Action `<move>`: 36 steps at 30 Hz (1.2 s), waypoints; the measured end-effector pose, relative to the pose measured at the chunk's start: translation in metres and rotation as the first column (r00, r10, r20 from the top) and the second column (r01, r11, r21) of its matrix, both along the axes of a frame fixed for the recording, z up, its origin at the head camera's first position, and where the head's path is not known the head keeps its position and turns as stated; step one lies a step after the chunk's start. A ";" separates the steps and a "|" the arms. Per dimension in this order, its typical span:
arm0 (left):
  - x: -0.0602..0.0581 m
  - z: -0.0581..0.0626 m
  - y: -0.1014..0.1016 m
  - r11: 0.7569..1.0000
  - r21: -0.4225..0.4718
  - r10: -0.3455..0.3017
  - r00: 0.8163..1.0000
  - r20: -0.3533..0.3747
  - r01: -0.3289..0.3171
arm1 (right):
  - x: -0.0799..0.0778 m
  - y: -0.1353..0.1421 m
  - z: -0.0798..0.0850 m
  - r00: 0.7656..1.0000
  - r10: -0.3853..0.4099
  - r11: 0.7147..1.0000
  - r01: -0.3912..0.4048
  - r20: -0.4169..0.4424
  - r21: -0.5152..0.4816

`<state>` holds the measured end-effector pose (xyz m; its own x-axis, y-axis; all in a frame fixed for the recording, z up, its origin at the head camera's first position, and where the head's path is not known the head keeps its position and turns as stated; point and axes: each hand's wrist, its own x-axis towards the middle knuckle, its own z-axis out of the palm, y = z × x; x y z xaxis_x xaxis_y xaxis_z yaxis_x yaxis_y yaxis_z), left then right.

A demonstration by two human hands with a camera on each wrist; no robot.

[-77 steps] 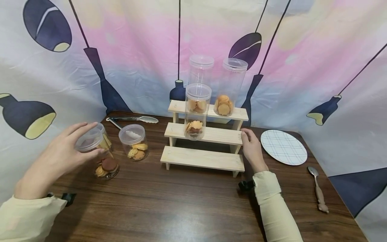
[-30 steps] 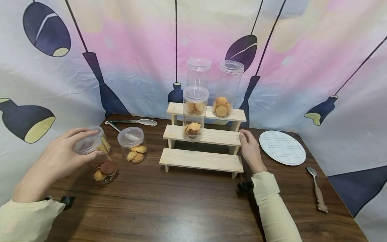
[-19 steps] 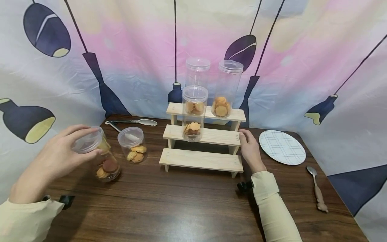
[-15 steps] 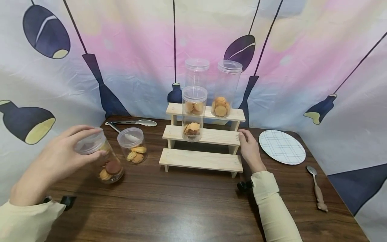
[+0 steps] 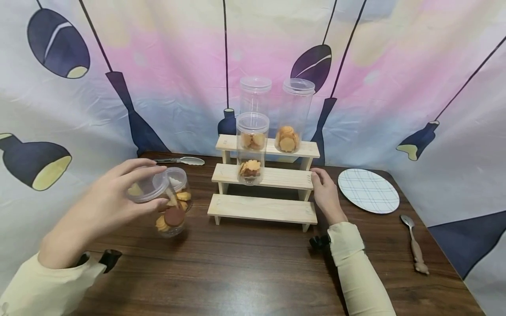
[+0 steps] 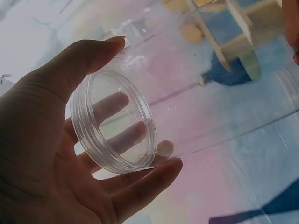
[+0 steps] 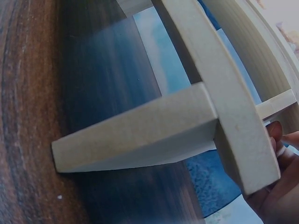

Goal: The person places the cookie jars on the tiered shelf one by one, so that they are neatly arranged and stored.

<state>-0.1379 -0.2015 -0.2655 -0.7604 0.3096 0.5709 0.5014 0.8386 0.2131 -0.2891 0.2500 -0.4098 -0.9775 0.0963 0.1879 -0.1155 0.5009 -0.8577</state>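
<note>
In the head view my left hand [image 5: 104, 204] holds a tall clear jar [image 5: 171, 215] near its lid, thumb on one side and fingers on the other. Brown and tan cookies lie in its bottom. This jar leans slightly and partly covers a shorter jar [image 5: 176, 175] of cookies behind it. The left wrist view shows the clear screw lid [image 6: 114, 123] within the fingers. My right hand [image 5: 327, 195] grips the right end of the middle step of a three-step wooden rack [image 5: 262, 208]; in the right wrist view its fingers are partly hidden behind the wood.
Tall cookie jars stand on the rack: two on the top step, a front jar [image 5: 251, 149] on the middle one. Tongs [image 5: 189, 161] lie at the back left. A checked plate [image 5: 368, 191] and a spoon [image 5: 413, 245] lie right. Something yellow shows behind the left hand.
My left hand has carried the tall jar rightward, from the table's left side to in front of the short jar. The right hand stays on the rack.
</note>
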 end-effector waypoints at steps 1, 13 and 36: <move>-0.002 0.001 0.005 1.000 -0.003 -0.020 1.000 -0.019 0.020 | 0.000 0.000 0.000 1.000 0.001 1.000 -0.001 0.000 -0.001; -0.017 0.006 0.056 0.982 -0.012 -0.190 0.981 -0.033 0.189 | 0.002 -0.002 0.000 1.000 0.003 1.000 -0.003 0.013 0.001; -0.049 0.011 0.158 0.895 -0.035 -0.445 0.889 -0.110 0.444 | 0.002 -0.003 0.002 1.000 -0.023 1.000 0.023 0.005 -0.002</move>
